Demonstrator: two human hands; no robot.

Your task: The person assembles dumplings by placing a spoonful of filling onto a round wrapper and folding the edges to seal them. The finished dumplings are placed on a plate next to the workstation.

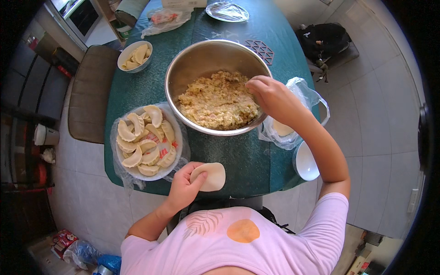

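Observation:
My left hand (185, 184) holds a round, pale dumpling wrapper (211, 177) at the table's near edge, thumb on top and fingers beneath. My right hand (268, 97) reaches over the right rim of a large steel bowl (188, 59), its fingers closed together. A utensil seems to run from those fingers into the minced filling (220, 101), but its shape is mostly hidden. To the left of the bowl, a plastic-lined plate (179, 137) carries several crimped, uncooked dumplings (147, 145).
The green-covered table (220, 156) also bears a small bowl of folded dough pieces (135, 57), a bag of wrappers (284, 128), a white bowl (306, 161), a dark lattice trivet (260, 51), a film-covered plate (227, 12) and another plastic bag (167, 19). A brown chair (89, 94) stands left.

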